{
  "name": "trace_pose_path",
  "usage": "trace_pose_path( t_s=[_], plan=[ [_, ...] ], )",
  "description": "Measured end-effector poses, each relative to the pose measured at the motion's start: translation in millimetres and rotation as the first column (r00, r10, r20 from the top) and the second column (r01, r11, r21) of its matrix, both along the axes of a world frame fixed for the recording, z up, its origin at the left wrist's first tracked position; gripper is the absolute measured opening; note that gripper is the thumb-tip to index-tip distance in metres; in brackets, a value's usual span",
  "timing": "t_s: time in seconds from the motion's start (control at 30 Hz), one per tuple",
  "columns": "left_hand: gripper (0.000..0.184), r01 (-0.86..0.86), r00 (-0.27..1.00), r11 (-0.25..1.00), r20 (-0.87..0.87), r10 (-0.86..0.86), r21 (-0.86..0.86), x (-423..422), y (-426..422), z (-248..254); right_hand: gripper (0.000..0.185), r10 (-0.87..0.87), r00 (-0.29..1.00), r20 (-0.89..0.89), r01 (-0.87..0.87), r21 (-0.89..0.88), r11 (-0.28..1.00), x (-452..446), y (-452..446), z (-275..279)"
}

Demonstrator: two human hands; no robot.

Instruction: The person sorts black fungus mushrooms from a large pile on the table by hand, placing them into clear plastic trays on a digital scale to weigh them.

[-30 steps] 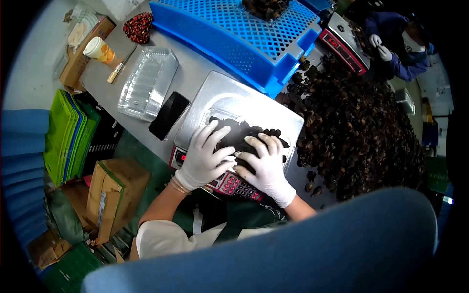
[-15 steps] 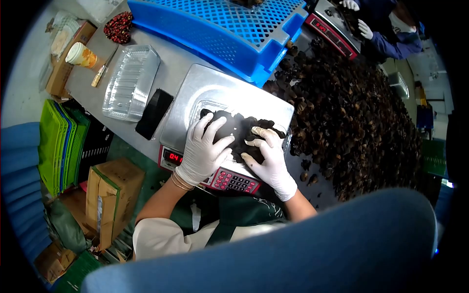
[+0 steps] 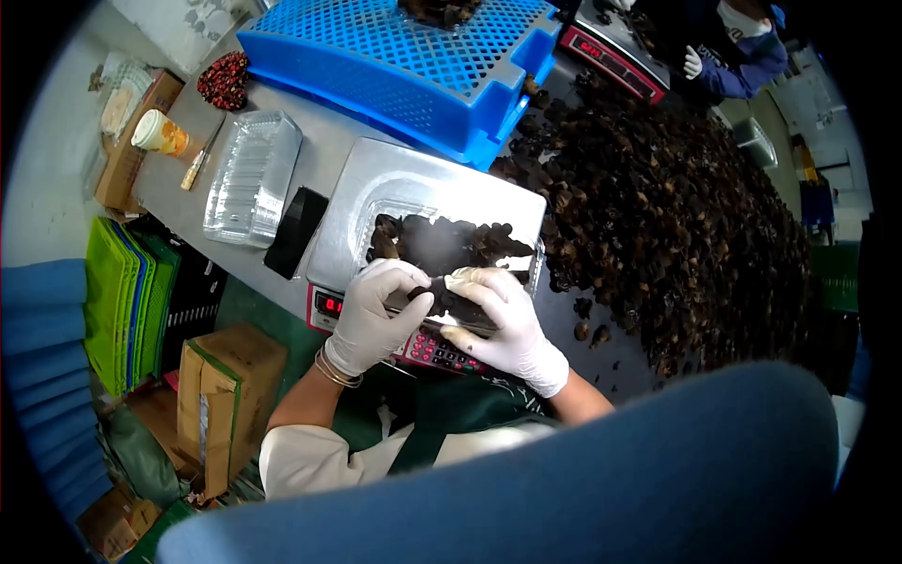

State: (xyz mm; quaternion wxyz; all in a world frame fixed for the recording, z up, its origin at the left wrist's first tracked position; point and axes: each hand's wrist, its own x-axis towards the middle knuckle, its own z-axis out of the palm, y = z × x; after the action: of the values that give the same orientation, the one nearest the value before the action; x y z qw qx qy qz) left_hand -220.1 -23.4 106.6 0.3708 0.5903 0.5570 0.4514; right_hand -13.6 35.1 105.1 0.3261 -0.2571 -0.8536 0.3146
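Note:
A clear plastic tray holding dark, fungus-like pieces rests on the metal plate of a scale. My left hand, in a white glove, is closed at the tray's near edge, with a dark piece between thumb and fingers. Beside it my right hand, also gloved, has its fingers curled over dark pieces at the same edge. The two hands nearly meet. Below them the scale's red keypad is partly covered, and its red display shows at the left.
Behind the scale stands a blue crate. To the left are a black phone-like slab, empty clear trays, a brush and a paper cup. A large dark heap lies right; beyond it, a co-worker's gloved hand near another scale.
Both hands have drawn back from the tray's middle to its near edge, and their fingers have closed in. More of the contents shows. The camera view has shifted slightly.

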Motion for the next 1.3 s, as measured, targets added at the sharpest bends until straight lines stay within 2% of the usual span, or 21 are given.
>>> trace_pose_path(
  t_s=[0.07,0.13,0.2,0.27,0.37,0.4,0.47,0.57,0.67,0.7,0.73,0.8,0.87,0.93,1.0,1.07,1.1,1.13,1.2,1.27,1.3],
  plan=[
    [0.009,0.087,0.962,0.986,0.270,-0.046,-0.144,7.6,-5.9,0.7,0.048,0.015,0.999,-0.043,-0.021,-0.143,0.989,5.5,-10.2,-4.2],
    [0.007,0.160,0.955,0.973,0.274,-0.112,-0.163,11.5,-9.5,-4.5,0.046,0.008,0.999,-0.045,-0.020,-0.259,0.966,14.9,-22.2,-3.3],
    [0.007,0.197,0.922,0.949,0.375,-0.094,-0.248,17.8,-14.7,-9.3,0.039,-0.096,0.980,-0.173,-0.038,-0.642,0.766,22.0,-34.5,-8.6],
    [0.006,0.227,0.882,0.920,0.467,-0.056,-0.319,26.4,-20.2,-12.9,0.034,-0.088,0.983,-0.164,-0.030,-0.607,0.794,34.3,-39.8,-19.7],
    [0.006,0.297,0.840,0.906,0.534,-0.098,-0.301,44.8,-26.7,-16.1,0.032,-0.139,0.987,-0.087,0.016,-0.794,0.608,53.3,-52.7,-21.2],
    [0.007,0.322,0.851,0.877,0.514,-0.105,-0.355,54.0,-29.2,-15.5,0.032,-0.149,0.985,-0.089,0.022,-0.789,0.614,64.3,-59.0,-23.2],
    [0.014,0.458,0.872,0.799,0.370,-0.319,-0.390,66.9,-36.1,-16.4,0.031,-0.333,0.941,-0.053,0.166,-0.787,0.594,93.0,-73.0,-31.2],
    [0.022,0.560,0.817,0.779,0.344,-0.463,-0.283,86.4,-59.8,-36.4,0.033,-0.557,0.819,0.139,0.475,-0.708,0.522,171.5,-90.6,-24.2],
    [0.017,0.546,0.820,0.782,0.384,-0.424,-0.302,90.7,-70.2,-42.5,0.025,-0.744,0.592,0.310,0.678,-0.691,0.252,282.5,-136.8,-42.5],
    [0.017,0.548,0.820,0.778,0.384,-0.425,-0.307,90.1,-71.2,-42.8,0.027,-0.661,0.582,0.474,0.777,-0.565,0.279,331.4,-163.1,-61.0],
    [0.015,0.516,0.843,0.800,0.347,-0.412,-0.305,90.1,-71.2,-42.3,0.017,-0.672,0.572,0.471,0.795,-0.519,0.313,379.5,-189.0,-91.6],
    [0.013,0.459,0.882,0.847,0.250,-0.399,-0.267,92.0,-68.9,-41.4,0.036,-0.333,0.176,0.926,0.978,-0.125,0.168,367.6,-202.5,-43.2],
    [0.012,0.406,0.910,0.899,0.161,-0.381,-0.164,94.1,-63.7,-39.2,0.042,-0.530,0.142,0.836,0.932,0.067,0.355,369.8,-210.2,-55.9],
    [0.010,0.319,0.948,0.947,-0.030,-0.317,0.046,91.8,-50.8,-36.3,0.039,-0.707,0.267,0.655,0.947,-0.043,0.318,322.4,-179.0,-43.8],
    [0.012,0.262,0.958,0.955,-0.154,-0.240,0.140,83.9,-38.7,-24.6,0.032,-0.643,0.325,0.693,0.896,-0.009,0.444,283.9,-143.8,-41.1],
    [0.012,0.179,0.981,0.971,-0.103,-0.164,0.159,80.1,-34.5,-24.6,0.025,-0.690,0.498,0.526,0.835,-0.076,0.545,269.1,-117.6,-97.5],
    [0.011,0.183,0.980,0.972,-0.103,-0.169,0.148,78.8,-34.3,-26.7,0.025,-0.703,0.554,0.447,0.795,-0.031,0.606,234.7,-100.9,-66.9],
    [0.011,0.183,0.980,0.974,-0.107,-0.169,0.135,78.9,-35.5,-29.6,0.035,-0.687,0.585,0.430,0.774,-0.045,0.631,227.6,-84.6,-93.8],
    [0.010,0.261,0.962,0.960,-0.108,-0.250,0.102,87.3,-38.8,-28.2,0.046,-0.738,0.492,0.462,0.778,0.148,0.611,198.8,-59.9,-106.2],
    [0.010,0.359,0.933,0.931,-0.057,-0.356,0.060,97.3,-42.0,-34.6,0.055,-0.734,0.441,0.516,0.766,0.210,0.608,184.5,-41.8,-128.5],
    [0.010,0.388,0.921,0.919,-0.067,-0.384,0.072,103.2,-44.2,-39.0,0.045,-0.692,0.410,0.594,0.750,0.213,0.626,180.2,-35.6,-128.7]
  ],
)
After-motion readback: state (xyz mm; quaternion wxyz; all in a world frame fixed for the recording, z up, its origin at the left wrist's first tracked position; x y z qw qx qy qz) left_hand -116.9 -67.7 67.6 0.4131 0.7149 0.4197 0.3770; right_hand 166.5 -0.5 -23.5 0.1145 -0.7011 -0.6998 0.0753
